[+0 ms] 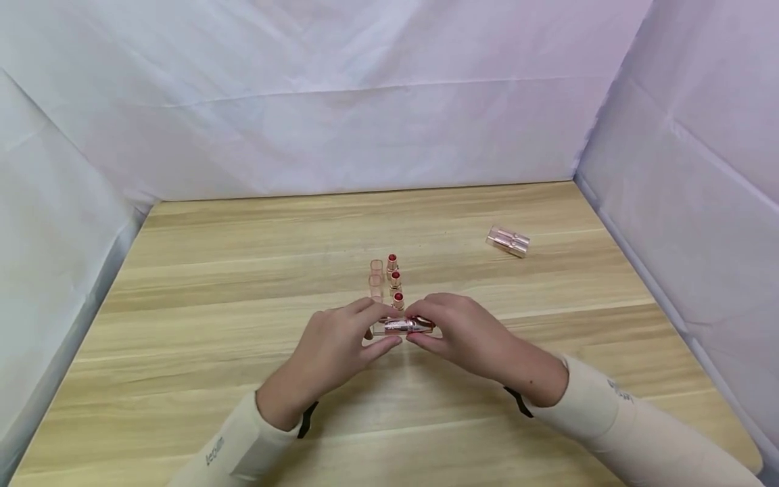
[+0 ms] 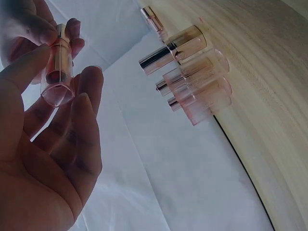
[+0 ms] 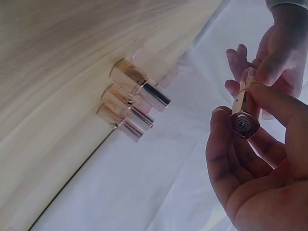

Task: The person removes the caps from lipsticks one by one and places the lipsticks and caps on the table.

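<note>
Above the wood-grain table (image 1: 213, 270), the right hand (image 1: 481, 338) pinches the metallic base of a lipstick (image 1: 398, 327), while the left hand (image 1: 335, 345) pinches it toward its clear cap (image 2: 57, 94). Handling it well likely calls for keeping base and cap in 1 straight line, with light, even finger pressure, so the cap's wall stays off the red tip inside. Fingers of the 2 hands cover the joint, so whether the cap is fully seated cannot be told. Just beyond, 3 uncapped lipsticks (image 1: 395, 279) stand in a row, the nearest partly hidden. Beside them stand clear caps (image 1: 376, 267); at least 2 show, the row's near end lost behind the left hand. The print on the base's end (image 3: 243, 125) is too small to read.
</note>
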Demonstrator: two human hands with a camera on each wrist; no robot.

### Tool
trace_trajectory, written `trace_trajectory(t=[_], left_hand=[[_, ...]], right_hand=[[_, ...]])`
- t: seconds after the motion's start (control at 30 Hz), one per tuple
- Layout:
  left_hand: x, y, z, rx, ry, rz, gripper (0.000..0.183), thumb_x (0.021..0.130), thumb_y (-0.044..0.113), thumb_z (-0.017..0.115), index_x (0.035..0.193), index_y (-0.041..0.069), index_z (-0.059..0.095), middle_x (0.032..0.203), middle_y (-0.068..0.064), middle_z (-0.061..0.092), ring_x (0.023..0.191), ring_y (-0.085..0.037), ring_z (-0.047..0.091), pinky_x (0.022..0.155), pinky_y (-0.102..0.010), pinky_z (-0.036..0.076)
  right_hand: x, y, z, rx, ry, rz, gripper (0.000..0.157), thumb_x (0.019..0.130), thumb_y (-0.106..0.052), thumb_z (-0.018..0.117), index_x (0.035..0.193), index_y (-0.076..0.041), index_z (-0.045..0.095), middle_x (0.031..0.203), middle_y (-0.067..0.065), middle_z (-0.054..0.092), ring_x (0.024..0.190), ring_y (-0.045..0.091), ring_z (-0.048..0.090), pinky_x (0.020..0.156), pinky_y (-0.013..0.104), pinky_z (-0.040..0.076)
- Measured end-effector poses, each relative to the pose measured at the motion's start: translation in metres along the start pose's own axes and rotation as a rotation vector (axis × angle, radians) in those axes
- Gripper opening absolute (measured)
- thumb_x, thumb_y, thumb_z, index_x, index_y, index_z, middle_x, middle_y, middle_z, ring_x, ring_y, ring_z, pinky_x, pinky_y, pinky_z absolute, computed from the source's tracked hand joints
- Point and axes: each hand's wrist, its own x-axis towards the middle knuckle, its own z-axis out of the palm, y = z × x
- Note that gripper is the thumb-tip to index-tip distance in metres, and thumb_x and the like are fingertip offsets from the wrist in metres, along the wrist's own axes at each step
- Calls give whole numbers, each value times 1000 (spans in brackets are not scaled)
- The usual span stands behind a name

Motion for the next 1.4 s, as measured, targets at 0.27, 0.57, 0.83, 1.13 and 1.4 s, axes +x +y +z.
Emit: trace_trajectory(t=[0.27, 0.57, 0.83, 1.13, 1.4], left_hand=[[2, -1, -3, 39, 12, 4, 27, 85, 37, 80, 106, 24, 72, 93, 11, 73, 56, 1, 49, 48, -15, 33], [-1, -2, 1, 51, -27, -39, 26, 85, 40, 79, 107, 27, 72, 92, 14, 72, 56, 4, 46, 48, -15, 32], [-2, -4, 0, 53, -38, -25, 25, 85, 41, 79, 105, 27, 73, 90, 14, 72, 58, 3, 51, 49, -15, 35], [-3, -5, -2, 29, -29, -4, 27, 83, 35, 82, 106, 24, 74, 89, 10, 73, 60, 3, 59, 49, -15, 38], [-5, -8, -3, 32, -39, -26, 27, 83, 31, 83, 107, 25, 74, 95, 10, 75, 62, 2, 63, 50, -16, 41]], right_hand=[[2, 0, -1, 3, 17, -12, 22, 84, -19, 82, 104, -13, 74, 91, -6, 72, 79, 3, 63, 71, 21, 54], [-2, 2, 2, -8, 10, 15, 18, 85, -20, 81, 100, -13, 75, 84, -8, 69, 71, 5, 58, 64, 17, 48], [-3, 4, 3, -27, 17, -3, 16, 87, -23, 79, 99, -14, 75, 85, -8, 70, 71, 3, 56, 64, 19, 47], [-2, 6, 2, -30, -1, -20, 19, 87, -23, 79, 103, -16, 75, 90, -8, 73, 74, 6, 61, 70, 26, 50], [-3, 7, 0, -42, 5, -4, 18, 86, -22, 80, 102, -16, 75, 89, -9, 72, 75, 6, 61, 70, 26, 50]])
